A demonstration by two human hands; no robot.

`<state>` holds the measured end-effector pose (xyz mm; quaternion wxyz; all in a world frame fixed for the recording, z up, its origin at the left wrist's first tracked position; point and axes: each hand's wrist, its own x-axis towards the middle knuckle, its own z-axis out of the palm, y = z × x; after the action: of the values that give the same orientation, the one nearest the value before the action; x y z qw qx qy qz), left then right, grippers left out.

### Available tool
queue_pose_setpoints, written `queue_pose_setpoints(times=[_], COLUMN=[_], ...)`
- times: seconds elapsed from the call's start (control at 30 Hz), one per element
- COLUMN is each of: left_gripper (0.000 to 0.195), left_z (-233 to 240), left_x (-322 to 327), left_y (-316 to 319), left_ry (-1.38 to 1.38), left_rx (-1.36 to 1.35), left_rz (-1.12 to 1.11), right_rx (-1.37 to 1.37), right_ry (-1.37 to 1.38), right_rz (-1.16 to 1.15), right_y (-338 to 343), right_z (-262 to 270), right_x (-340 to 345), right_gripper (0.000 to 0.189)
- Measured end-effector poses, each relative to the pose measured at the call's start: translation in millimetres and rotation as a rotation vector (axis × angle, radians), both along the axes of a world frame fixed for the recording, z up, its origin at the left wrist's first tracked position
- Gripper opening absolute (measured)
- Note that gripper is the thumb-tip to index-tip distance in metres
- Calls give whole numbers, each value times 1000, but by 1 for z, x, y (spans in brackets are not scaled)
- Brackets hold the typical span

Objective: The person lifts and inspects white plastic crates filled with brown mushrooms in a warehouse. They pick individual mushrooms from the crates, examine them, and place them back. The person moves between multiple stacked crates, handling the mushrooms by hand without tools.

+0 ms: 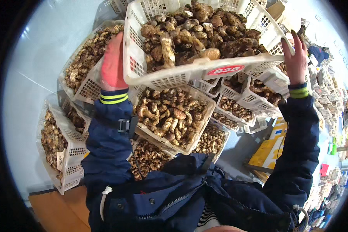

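A white perforated plastic crate (174, 76), filled with brown mushrooms (203, 32), is held high at the top of the view and tilted. My left hand (113, 62) presses on its left wall, fingers mostly hidden behind the crate. At the right corner of the rim is my right hand (296, 58), its fingers spread over and beyond the edge. A red oval label marks the near wall. Directly below that crate, another white crate (201, 136) of mushrooms (171, 116) sits on top of others. Both forearms are in dark blue sleeves with yellow-green striped cuffs.
More mushroom crates stand at the left (72, 150), upper left (88, 87) and right of centre (235, 114). Yellow and white boxes (264, 153) are at the lower right. A brown cardboard sheet (61, 206) lies lower left. Rows of goods and a person (319, 55) appear far right.
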<state>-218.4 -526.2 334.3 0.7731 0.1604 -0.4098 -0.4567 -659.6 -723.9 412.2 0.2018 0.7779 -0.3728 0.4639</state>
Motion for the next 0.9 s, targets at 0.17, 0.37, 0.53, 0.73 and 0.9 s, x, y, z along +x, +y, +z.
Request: queue_pose_setpoints(times=[0.17,0.37,0.53,0.73,0.9], left_gripper=[47,44,56,50,50], left_z=[24,-5,-39,-39,-29], left_x=[6,12,-7,-20,-6], left_y=[-7,7,32,10,-14], left_ry=[-857,-37,0,120,351], left_rx=[12,153,44,59,-36], left_rz=[633,247,-60,102,-88], right_rx=[19,277,205,2,149], right_ry=[549,569,434,483,530], right_rz=[278,-10,86,240,192], right_y=[59,66,74,77,70], right_z=[-1,10,-3,1,11], right_x=[71,97,105,118,148], right_gripper=[64,67,69,73,53])
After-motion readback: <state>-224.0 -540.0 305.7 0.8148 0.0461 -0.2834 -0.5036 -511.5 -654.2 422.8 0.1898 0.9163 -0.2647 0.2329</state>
